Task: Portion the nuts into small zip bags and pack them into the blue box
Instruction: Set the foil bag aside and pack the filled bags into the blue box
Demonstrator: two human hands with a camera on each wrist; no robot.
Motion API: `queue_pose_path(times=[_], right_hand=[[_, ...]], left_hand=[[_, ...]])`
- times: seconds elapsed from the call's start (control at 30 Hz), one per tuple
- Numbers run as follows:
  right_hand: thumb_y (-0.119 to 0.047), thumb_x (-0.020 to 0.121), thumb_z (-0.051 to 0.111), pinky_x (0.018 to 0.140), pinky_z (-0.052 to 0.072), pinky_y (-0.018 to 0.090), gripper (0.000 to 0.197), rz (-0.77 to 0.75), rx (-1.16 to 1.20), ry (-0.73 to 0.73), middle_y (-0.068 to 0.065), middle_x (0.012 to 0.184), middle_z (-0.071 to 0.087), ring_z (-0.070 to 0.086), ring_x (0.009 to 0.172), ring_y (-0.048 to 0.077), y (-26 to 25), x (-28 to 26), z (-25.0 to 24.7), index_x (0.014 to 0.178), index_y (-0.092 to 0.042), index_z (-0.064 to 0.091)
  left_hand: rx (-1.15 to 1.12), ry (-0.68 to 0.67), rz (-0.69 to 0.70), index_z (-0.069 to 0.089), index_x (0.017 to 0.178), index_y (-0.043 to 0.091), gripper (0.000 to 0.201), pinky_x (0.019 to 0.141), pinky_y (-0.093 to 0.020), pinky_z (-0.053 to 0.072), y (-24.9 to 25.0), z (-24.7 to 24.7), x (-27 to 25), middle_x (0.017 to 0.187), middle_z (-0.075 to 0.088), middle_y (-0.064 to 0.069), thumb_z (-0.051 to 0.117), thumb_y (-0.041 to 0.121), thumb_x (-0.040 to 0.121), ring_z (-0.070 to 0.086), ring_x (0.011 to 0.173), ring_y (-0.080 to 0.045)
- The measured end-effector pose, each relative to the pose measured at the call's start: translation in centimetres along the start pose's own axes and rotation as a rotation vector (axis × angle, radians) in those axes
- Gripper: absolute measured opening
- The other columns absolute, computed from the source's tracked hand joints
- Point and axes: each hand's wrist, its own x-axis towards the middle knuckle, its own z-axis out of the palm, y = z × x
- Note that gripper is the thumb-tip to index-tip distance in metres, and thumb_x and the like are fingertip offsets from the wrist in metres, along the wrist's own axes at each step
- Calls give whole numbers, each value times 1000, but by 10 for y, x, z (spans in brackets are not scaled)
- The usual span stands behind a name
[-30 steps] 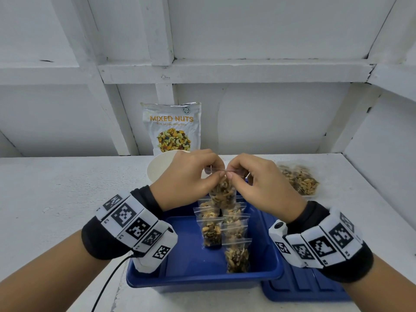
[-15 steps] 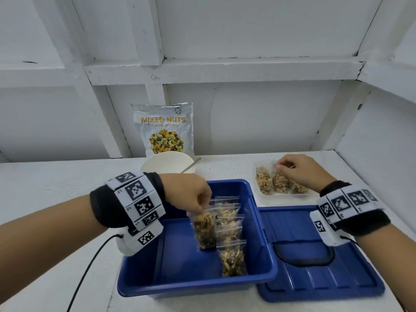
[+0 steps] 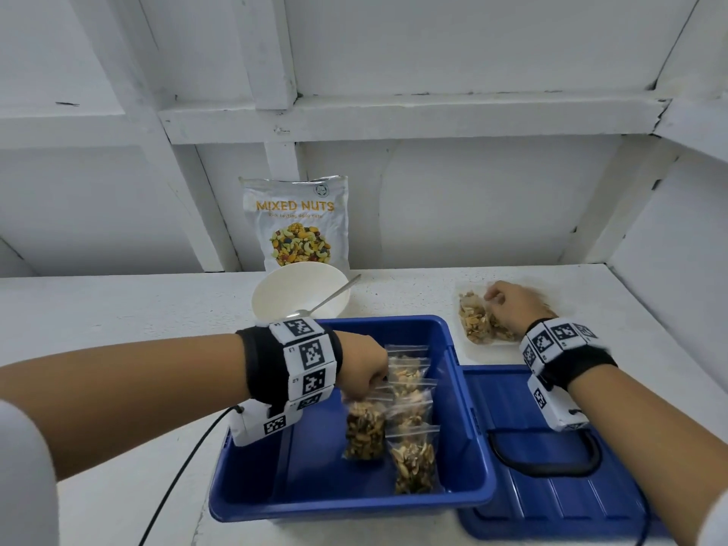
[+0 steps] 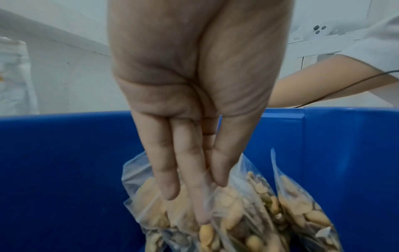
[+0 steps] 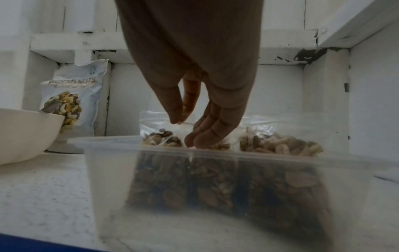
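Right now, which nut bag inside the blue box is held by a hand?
The left-most bag, standing alone beside the row along the blue box wall; the left hand pinches its top.

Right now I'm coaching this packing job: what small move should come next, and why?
Probably the left hand lets go of its bag: the bag already hangs inside the blue box beside the packed row, while the right hand is at the next bag in the clear tub.

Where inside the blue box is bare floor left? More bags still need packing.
The blue box floor is bare on its left half, between the left wall and the held bag. The right side is crowded with a row of bags along the wall.
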Motion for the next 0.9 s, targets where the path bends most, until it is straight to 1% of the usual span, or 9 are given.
queue_pose_path(times=[0.1, 0.3, 0.43, 0.53, 0.6, 0.63, 0.73, 0.83, 0.9], right_hand=[[-14, 89, 56, 71, 40, 29, 2, -13, -1, -9, 11, 94, 62, 52, 79, 21, -2, 0, 0, 89, -12, 57], [-11, 89, 56, 61, 35, 25, 5, -119, -11, -3, 8, 87, 61, 53, 78, 20, -9, -11, -12, 85, -13, 58], [-11, 88, 56, 67, 36, 25, 6, -220, 15, 49, 6, 86, 62, 56, 82, 21, -21, -24, -29, 85, -13, 60], [-14, 89, 57, 62, 37, 23, 5, -321, 19, 55, 0, 82, 61, 56, 75, 15, -35, -38, -42, 86, -15, 60], [-15, 90, 57, 62, 39, 21, 4, -387, 33, 60, -2, 81, 61, 56, 71, 9, -45, -48, -49, 87, -15, 60], [-15, 90, 57, 62, 40, 20, 4, -415, 43, 63, -4, 81, 60, 55, 71, 7, -51, -54, -53, 86, -15, 60], [-16, 89, 57, 61, 39, 16, 4, -481, 76, 65, -9, 80, 60, 56, 71, 5, -67, -71, -60, 85, -17, 58], [-17, 89, 58, 59, 40, 10, 5, -523, 101, 62, -11, 79, 61, 58, 71, 5, -81, -88, -62, 84, -19, 59], [-16, 88, 59, 59, 40, 6, 8, -554, 125, 64, -12, 77, 61, 59, 69, 5, -88, -98, -62, 81, -21, 58]], left_hand=[[0, 17, 19, 62, 100, 3, 15, 72, -28, 42, 3, 1, -1, 88, 55, -5, 56, 7, 87, 49, 81, -16], [68, -37, 9, 62, 108, 6, 23, 72, -28, 42, 6, 6, 2, 98, 62, -9, 60, 15, 87, 49, 79, -17], [42, -56, 4, 62, 104, 3, 20, 55, -16, 38, 5, 2, 0, 65, 52, 5, 59, 14, 88, 45, 56, -7], [23, -55, -4, 62, 100, 2, 15, 49, -11, 35, 6, -1, -1, 59, 45, 8, 59, 10, 88, 42, 51, -1], [-6, -66, -22, 61, 85, 6, 4, 44, -7, 36, 5, 0, 1, 57, 48, 8, 59, 8, 87, 45, 49, -1], [-18, -71, -28, 58, 75, 10, 13, 44, -7, 37, 4, 2, 3, 57, 50, 7, 59, 7, 87, 47, 49, -1], [-40, -83, -31, 51, 65, 16, 24, 55, -14, 43, 2, 4, 4, 57, 53, 5, 60, 8, 87, 51, 51, -5], [-34, -81, -25, 61, 84, 10, 5, 65, -24, 47, 3, 3, 2, 72, 63, -3, 62, 14, 86, 58, 64, -14], [-34, -58, -25, 62, 98, 7, 19, 73, -29, 48, -1, 0, -1, 94, 68, -9, 64, 21, 85, 61, 81, -20]])
